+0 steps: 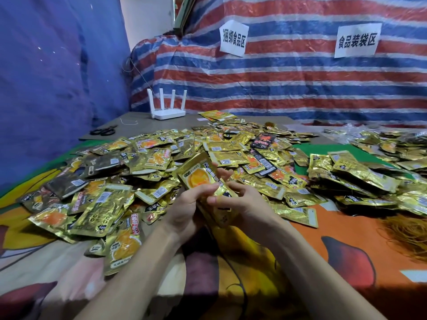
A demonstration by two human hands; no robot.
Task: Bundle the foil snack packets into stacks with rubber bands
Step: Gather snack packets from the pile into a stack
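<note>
Above packet heap (161,162): left hand (184,209) grips packet stack (203,181); right hand (240,202) pinches same stack.

Dim, soft light; foil packets (147,158) glare; edges bend, foreground blurs.

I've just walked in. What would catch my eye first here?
A sprawling heap of gold foil packets spreads across the middle. In front of it, the left hand and right hand grip a small stack. Behind hangs a red, white and blue striped tarp bearing two paper signs.
</note>
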